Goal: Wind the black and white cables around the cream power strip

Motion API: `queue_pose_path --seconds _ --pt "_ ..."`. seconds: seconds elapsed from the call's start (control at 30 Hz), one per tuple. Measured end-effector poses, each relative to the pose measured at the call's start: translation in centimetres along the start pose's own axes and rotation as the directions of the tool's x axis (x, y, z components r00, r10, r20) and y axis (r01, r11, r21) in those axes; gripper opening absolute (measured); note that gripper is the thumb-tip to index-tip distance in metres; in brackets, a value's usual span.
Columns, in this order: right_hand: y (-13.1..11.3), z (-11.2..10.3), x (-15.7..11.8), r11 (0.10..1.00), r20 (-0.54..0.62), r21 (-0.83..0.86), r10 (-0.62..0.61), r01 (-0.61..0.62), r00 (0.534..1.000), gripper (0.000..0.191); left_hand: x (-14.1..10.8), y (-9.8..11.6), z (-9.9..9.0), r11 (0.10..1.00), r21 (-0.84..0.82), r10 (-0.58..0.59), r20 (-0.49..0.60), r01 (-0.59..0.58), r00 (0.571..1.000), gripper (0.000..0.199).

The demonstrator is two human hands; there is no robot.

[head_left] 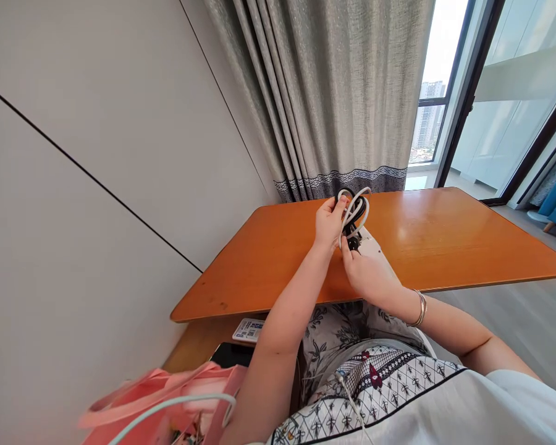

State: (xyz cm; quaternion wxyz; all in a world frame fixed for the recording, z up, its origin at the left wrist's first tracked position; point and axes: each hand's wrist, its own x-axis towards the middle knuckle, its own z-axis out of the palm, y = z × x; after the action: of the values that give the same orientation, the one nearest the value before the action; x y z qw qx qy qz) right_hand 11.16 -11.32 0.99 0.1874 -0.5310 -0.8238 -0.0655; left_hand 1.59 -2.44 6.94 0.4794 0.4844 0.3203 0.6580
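Note:
A looped bundle of white and black cables [362,207] is held up over the orange-brown table. My left hand [330,221] pinches the loops from the left side, thumb and fingers closed on them. Lower down, my right hand [367,272] has its fingers closed at the bottom of the same bundle, beside a round black part [353,243] that looks like a plug. Behind my right hand a long white flat piece [376,246] lies on the table; my hand covers part of it, so its kind is unclear.
The wooden table [445,241] reaches toward a grey curtain [352,93] and a glass door. At lower left, a pink bag [167,395], a dark flat object [231,354] and a white printed box [248,330] sit below table level. A thin white cord [349,392] hangs over my clothes.

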Motion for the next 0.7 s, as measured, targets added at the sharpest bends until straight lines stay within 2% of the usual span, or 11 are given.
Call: queue_pose_path --seconds 0.1,0.17,0.27,0.33,0.4,0.43,0.5,0.57,0.63,0.7 --pt "0.0 0.8 -0.1 0.997 -0.043 0.073 -0.029 0.032 0.999 0.055 0.2 0.3 0.1 0.999 0.017 0.028 0.065 -0.029 0.998 0.039" --pt "0.6 0.7 -0.1 0.991 -0.165 0.119 -0.041 0.061 0.985 0.045 0.4 0.4 -0.1 0.995 0.068 0.063 0.121 -0.072 0.991 0.041" --pt "1.9 -0.3 0.2 0.962 -0.378 0.227 -0.053 0.148 0.924 0.036 0.4 0.6 -0.6 0.975 0.157 0.133 0.168 -0.160 0.977 0.045" --pt "3.3 -1.4 0.9 0.925 -0.511 0.335 0.017 0.181 0.859 0.048 0.2 0.8 -0.9 0.958 0.196 0.179 0.170 -0.211 0.969 0.048" --pt "5.0 -2.5 2.2 0.876 -0.597 0.439 0.121 0.197 0.793 0.077 -0.1 1.1 -1.1 0.940 0.228 0.216 0.176 -0.253 0.960 0.050" --pt "5.8 -3.0 3.0 0.850 -0.608 0.487 0.165 0.201 0.776 0.092 -0.3 1.3 -1.2 0.930 0.245 0.232 0.185 -0.274 0.955 0.051" --pt "7.2 -3.4 4.6 0.776 -0.568 0.585 0.183 0.237 0.802 0.107 -0.7 1.6 -1.2 0.907 0.277 0.266 0.205 -0.317 0.942 0.050" --pt "7.8 -3.0 5.6 0.662 -0.489 0.693 0.141 0.285 0.861 0.111 -0.8 1.7 -1.1 0.885 0.305 0.299 0.208 -0.353 0.931 0.049" --pt "7.4 -1.8 5.9 0.512 -0.397 0.806 0.096 0.297 0.913 0.113 -0.7 1.7 -1.0 0.865 0.336 0.330 0.180 -0.373 0.927 0.048" --pt "6.4 -0.3 5.6 0.348 -0.275 0.909 0.086 0.229 0.958 0.111 -0.4 1.5 -1.0 0.848 0.365 0.358 0.138 -0.383 0.923 0.045"
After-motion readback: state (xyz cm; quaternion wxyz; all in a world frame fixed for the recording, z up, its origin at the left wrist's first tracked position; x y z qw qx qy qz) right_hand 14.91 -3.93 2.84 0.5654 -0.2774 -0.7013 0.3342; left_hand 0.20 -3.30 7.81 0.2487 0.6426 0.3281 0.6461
